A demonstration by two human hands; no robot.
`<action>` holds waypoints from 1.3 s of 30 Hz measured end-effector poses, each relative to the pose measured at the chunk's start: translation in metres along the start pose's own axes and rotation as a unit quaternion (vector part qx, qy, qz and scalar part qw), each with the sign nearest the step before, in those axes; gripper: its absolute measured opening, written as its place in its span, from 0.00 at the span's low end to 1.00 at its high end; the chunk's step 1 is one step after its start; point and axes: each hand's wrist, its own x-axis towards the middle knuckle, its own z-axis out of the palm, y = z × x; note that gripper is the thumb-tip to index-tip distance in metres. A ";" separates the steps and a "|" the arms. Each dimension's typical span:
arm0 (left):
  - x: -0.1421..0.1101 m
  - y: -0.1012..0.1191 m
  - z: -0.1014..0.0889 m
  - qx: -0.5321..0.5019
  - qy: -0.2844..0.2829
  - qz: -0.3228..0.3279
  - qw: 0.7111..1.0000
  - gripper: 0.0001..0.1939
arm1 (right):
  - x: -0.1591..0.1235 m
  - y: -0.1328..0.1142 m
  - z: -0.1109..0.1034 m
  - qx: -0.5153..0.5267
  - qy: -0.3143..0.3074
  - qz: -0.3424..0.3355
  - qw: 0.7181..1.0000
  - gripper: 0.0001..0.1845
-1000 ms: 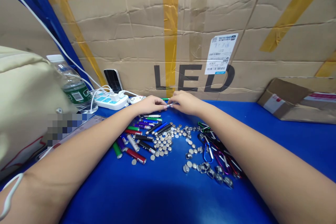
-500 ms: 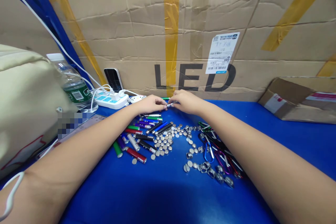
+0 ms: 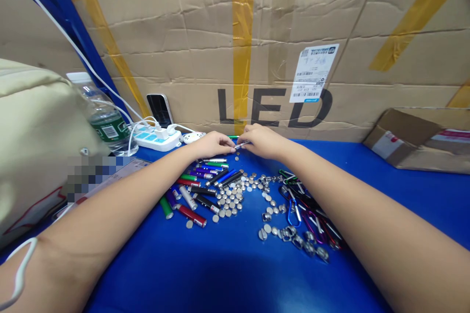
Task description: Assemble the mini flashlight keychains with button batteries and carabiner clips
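Note:
At the far side of the blue table, my right hand (image 3: 261,141) pinches a slim silver tube (image 3: 241,145), apparently a small penlight body. My left hand (image 3: 215,145) is closed at the tube's left end; whether its fingertips also hold a button cell is too small to tell. Just below the fingertips lie a couple of loose button cells (image 3: 237,158). Nearer me spreads a pile of button cells (image 3: 229,198), beside several coloured penlight tubes (image 3: 192,215) in red, black, blue, green and purple. A green tube (image 3: 232,137) lies behind my hands.
Carabiner clips (image 3: 293,212) lie beside my right forearm, with metal end caps (image 3: 309,244) in front. A power strip (image 3: 156,139), a phone (image 3: 159,110), a water bottle (image 3: 106,122) and a beige bag (image 3: 40,142) stand left. A small carton (image 3: 400,142) sits right, before a large cardboard box (image 3: 191,49).
A button cell now shows on the table below my left fingertips. My hands stay together around the silver tube, and the view has shifted slightly.

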 end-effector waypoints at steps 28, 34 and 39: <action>0.003 0.013 0.007 0.104 -0.016 0.081 0.991 0.10 | -0.003 0.025 0.016 0.387 0.022 0.117 0.914 0.07; 0.003 0.017 0.003 0.032 0.171 0.139 0.975 0.09 | -0.001 0.015 0.011 0.394 -0.006 0.096 0.914 0.06; 0.002 0.020 0.003 0.008 0.193 0.151 0.969 0.08 | -0.001 0.012 0.009 0.397 -0.011 0.082 0.914 0.05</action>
